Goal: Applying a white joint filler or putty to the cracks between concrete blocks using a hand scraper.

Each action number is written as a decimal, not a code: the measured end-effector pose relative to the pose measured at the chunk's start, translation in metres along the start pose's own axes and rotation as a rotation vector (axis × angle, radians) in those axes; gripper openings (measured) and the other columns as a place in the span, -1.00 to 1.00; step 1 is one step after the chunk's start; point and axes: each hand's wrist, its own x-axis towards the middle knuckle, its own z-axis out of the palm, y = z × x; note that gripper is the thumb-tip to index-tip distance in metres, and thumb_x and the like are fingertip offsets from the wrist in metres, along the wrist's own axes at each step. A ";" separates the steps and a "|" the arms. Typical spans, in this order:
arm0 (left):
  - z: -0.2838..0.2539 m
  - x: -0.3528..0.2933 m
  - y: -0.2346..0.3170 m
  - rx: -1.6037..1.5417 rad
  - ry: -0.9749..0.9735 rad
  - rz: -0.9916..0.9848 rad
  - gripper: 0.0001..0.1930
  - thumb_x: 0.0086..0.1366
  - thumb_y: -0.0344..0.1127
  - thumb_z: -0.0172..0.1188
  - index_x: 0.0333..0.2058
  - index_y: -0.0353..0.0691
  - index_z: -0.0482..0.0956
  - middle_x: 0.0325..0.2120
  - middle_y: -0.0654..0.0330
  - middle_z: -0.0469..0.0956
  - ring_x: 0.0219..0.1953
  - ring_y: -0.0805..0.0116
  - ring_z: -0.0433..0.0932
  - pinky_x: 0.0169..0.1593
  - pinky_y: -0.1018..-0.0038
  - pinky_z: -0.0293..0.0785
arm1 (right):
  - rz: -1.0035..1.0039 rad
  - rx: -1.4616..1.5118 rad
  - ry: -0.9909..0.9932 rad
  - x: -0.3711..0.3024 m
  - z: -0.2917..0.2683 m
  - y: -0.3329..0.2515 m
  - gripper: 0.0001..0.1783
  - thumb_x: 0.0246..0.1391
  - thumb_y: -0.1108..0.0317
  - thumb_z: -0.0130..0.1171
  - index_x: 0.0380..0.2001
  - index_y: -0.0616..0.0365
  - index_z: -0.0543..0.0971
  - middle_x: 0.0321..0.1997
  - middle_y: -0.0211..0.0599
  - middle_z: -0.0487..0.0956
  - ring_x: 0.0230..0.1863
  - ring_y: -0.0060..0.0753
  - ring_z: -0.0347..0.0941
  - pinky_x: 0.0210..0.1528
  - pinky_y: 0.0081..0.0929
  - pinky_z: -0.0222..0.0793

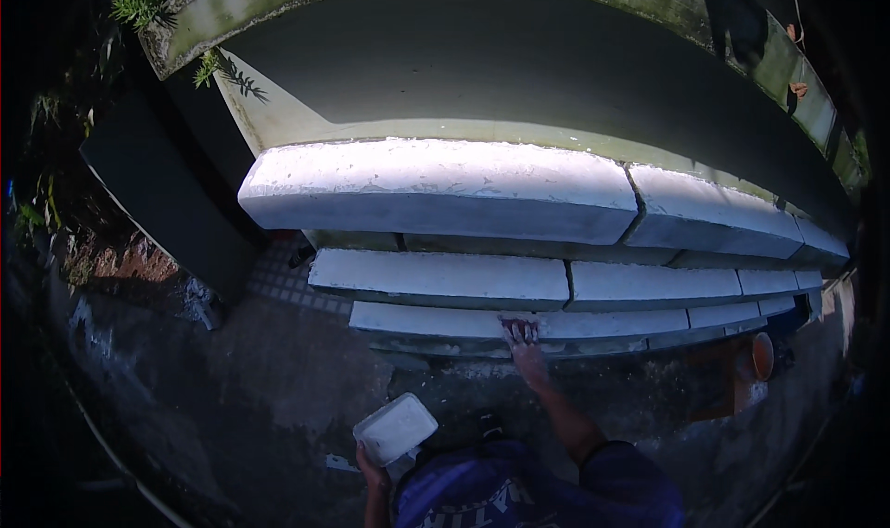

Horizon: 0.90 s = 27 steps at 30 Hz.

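Observation:
My left hand is closed on the near left edge of a white rectangular tray, held tilted in front of my body. Whitish residue coats the tray; I cannot make out what it contains. My right arm reaches forward, and my right hand presses on the lowest white ledge. Its fingers are smeared white and rest over a small dark reddish pad-like thing, whose kind I cannot make out.
Above stand a middle white ledge and a thick upper ledge, both split by dark joints. Behind rises a shaded wall with a mossy top. An orange bucket is at the right; a dark panel stands left.

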 end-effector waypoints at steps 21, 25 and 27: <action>0.008 0.009 -0.013 0.025 0.006 0.035 -0.41 0.30 0.14 -0.17 0.10 -0.21 0.30 0.03 0.16 0.38 0.11 0.23 0.30 0.19 0.30 0.11 | -0.025 0.015 0.028 0.014 -0.002 -0.049 -0.41 0.03 0.38 -0.04 0.20 0.06 0.26 0.22 -0.05 0.31 0.18 0.13 0.26 0.20 0.07 0.13; 0.019 -0.007 -0.004 -0.008 0.020 0.021 -0.37 0.30 0.14 -0.19 0.14 -0.25 0.25 0.08 0.12 0.33 0.14 0.20 0.27 0.21 0.29 0.09 | -0.094 -0.062 0.047 -0.024 -0.001 -0.085 -0.41 0.02 0.37 -0.03 0.19 0.02 0.28 0.21 -0.08 0.32 0.19 0.11 0.26 0.16 0.08 0.19; 0.009 -0.007 -0.010 -0.021 0.032 0.043 -0.38 0.30 0.13 -0.20 0.14 -0.25 0.25 0.08 0.12 0.33 0.14 0.19 0.27 0.21 0.29 0.09 | -0.161 0.053 0.091 -0.038 -0.002 -0.097 -0.41 0.00 0.35 -0.01 0.18 -0.05 0.30 0.18 -0.10 0.35 0.16 0.08 0.29 0.12 0.08 0.24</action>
